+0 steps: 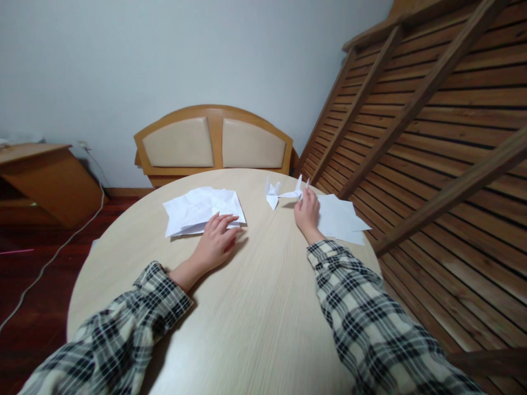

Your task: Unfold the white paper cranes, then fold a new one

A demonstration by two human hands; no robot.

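Observation:
My right hand [307,211] reaches to the far right part of the round table [242,307], its fingers closed around the side of a white paper crane [293,193]. A second folded paper crane [272,196] stands just left of it on the tabletop. My left hand [220,237] rests with fingers spread at the near right edge of a pile of creased white paper [197,208]. Nothing is gripped in the left hand. Partly behind my right hand lie several flat white sheets [341,216].
A wooden headboard [217,140] with cream panels stands beyond the table against the wall. Leaning slatted wood [444,137] rises close on the right. To the left are a wooden desk [45,181] and a white cable [61,258] running along the floor.

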